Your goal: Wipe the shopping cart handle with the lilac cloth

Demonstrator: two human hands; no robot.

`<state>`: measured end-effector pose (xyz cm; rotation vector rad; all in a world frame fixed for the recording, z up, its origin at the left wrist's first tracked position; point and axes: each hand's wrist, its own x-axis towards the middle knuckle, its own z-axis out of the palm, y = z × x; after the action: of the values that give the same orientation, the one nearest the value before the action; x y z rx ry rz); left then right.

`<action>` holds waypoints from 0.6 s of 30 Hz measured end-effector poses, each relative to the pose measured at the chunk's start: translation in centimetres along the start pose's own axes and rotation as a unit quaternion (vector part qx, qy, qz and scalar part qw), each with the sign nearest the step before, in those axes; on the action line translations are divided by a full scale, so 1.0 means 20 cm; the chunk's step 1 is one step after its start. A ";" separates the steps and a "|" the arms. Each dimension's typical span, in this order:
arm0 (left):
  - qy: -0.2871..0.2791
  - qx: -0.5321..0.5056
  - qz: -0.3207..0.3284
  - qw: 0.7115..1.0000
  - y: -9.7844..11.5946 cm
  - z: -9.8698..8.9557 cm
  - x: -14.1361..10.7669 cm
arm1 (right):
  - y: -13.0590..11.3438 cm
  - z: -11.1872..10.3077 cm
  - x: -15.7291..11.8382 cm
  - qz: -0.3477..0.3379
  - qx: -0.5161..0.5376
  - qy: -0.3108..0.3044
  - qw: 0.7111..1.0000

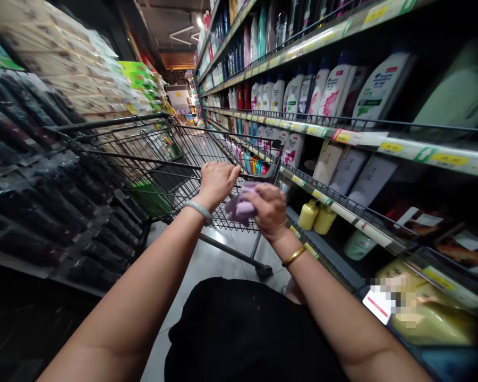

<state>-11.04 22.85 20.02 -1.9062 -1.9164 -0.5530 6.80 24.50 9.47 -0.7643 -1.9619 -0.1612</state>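
Note:
A dark wire shopping cart (183, 188) stands right in front of me. My left hand (219, 183), with a pale bangle at its wrist, is closed over the cart's near bar, knuckles up; the fingertips are hidden. Beside it, my right hand (269, 209) is closed around a crumpled light purple cloth (242, 206), perhaps a glove. The cloth hangs out towards the left hand, at the cart's near right corner. A gold bangle sits on the right wrist.
Tall shelves on the right hold rows of shampoo bottles (336, 87) and two yellow pump bottles (308, 215). Packaged dark goods (56, 196) hang along the left. Tiled floor (223, 245) shows under the cart, and the aisle runs on ahead.

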 end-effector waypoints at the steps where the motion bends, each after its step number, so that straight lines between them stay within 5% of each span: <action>1: 0.001 0.001 -0.003 1.000 0.00 0.00 0.00 | 0.03 -0.03 0.03 0.034 0.007 0.048 0.998; 4: 0.003 0.004 -0.014 1.000 -0.01 0.00 0.00 | 0.15 -0.06 0.11 0.154 0.053 0.156 0.974; 7: -0.002 0.008 -0.020 1.000 -0.01 -0.01 0.00 | 0.17 -0.04 0.16 0.221 0.116 0.183 0.951; 13: -0.002 0.022 -0.010 1.000 -0.06 -0.01 -0.01 | 0.05 -0.01 0.30 0.049 0.152 0.079 0.984; 18: 0.011 0.002 -0.012 1.000 -0.11 -0.01 -0.03 | 0.21 0.12 0.28 0.317 0.143 0.156 0.925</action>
<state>-13.23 22.30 19.79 -1.8690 -1.9283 -0.5758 5.68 31.27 12.08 -1.0619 -1.3201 0.3664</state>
